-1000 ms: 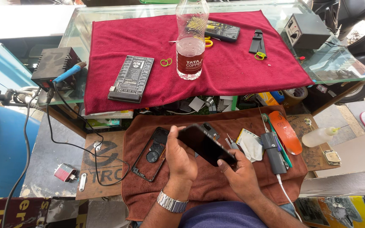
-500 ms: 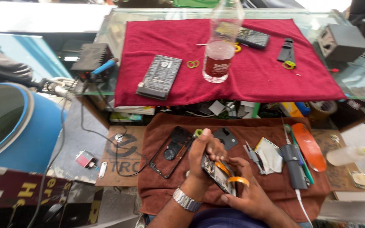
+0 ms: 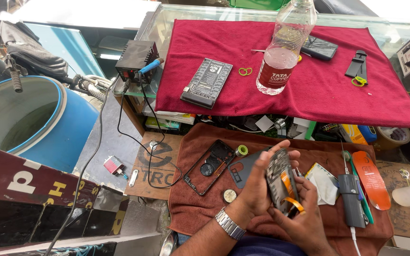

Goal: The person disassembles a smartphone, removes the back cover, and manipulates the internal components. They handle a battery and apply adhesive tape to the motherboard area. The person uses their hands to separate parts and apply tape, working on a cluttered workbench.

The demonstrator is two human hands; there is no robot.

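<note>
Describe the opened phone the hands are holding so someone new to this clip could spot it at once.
Start at the brown towel on the lower bench, below the red cloth. Above its middle, the left hand and right hand hold the opened phone upright on edge. Unlike the empty black phone frame lying flat nearby, it shows orange ribbon cable.

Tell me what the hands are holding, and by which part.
Both hands, left hand and right hand, hold an opened phone by its long edges, the right also near its lower end.
</note>
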